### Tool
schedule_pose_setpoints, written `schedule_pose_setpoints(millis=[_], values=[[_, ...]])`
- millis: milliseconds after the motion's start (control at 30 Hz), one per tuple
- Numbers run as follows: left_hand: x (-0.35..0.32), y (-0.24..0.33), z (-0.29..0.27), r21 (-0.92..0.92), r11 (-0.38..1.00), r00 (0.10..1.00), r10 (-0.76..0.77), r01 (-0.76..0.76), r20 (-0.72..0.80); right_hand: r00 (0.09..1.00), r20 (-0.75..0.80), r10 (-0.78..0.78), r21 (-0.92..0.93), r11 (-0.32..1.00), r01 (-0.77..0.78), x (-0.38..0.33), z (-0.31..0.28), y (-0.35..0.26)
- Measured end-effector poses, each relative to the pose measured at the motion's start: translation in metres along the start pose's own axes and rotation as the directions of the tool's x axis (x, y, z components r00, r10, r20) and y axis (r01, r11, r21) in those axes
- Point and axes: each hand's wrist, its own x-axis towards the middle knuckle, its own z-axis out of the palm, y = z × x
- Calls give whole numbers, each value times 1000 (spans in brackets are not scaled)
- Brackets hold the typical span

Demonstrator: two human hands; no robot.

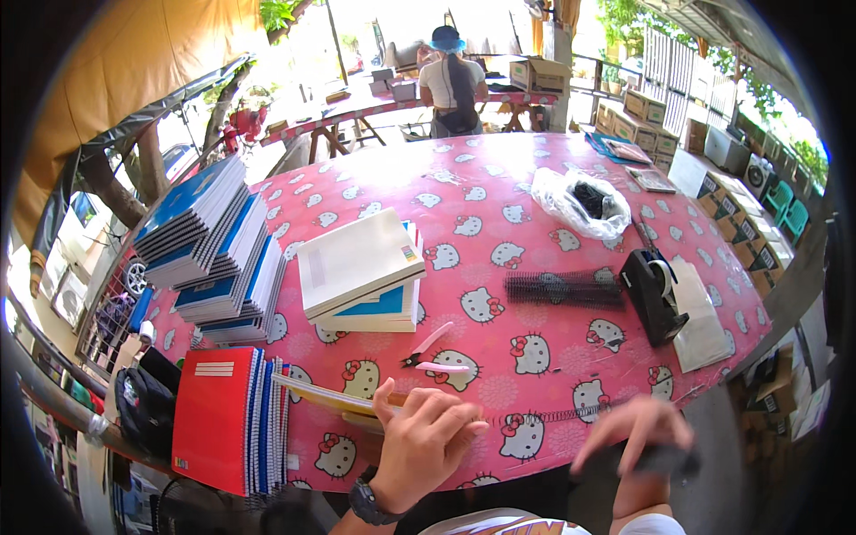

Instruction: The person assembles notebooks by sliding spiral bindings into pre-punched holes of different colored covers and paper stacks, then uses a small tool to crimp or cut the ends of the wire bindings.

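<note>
My left hand (pixel 428 437), a dark watch on its wrist, is closed around an unbound notebook (pixel 334 394) seen edge-on with yellowish covers. A long black spiral binding coil (pixel 557 415) stretches rightward from the notebook's end, low over the table. Near the coil's right end is my right hand (pixel 637 435), smeared by motion. Its fingers are bent over a dark blurred object (pixel 685 465) whose kind I cannot make out, nor whether they grip it. Just beyond the left hand lie pink-handled wire cutters (pixel 437 361) with their handles spread.
On the pink table (pixel 499 214) stand stacked blue notebooks (pixel 192 214), red and blue spiral notebooks (pixel 218 410) and white-covered notebooks (pixel 361 263). Further right are black coils (pixel 562 287), a tape dispenser (pixel 651 299) and a plastic bag (pixel 580 201). A person (pixel 452 85) sits at a far table.
</note>
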Motion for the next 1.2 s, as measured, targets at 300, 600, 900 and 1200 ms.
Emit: schedule_pose_setpoints(millis=[300,600,900,1200], values=[[-3,7,-9,-109,992,997,-67,63,-36,690,-722,49,-303,875,-379,29,29,99],[-22,-16,-14,65,982,973,-167,179,-160,731,-589,-344,196,817,542,94,-5,68],[-29,-21,-9,29,987,962,-148,159,-230,890,-400,-219,100,955,280,101,-2,39],[-26,-26,-12,63,987,964,-128,146,-232,871,-480,108,-154,966,-205,104,-20,39]])
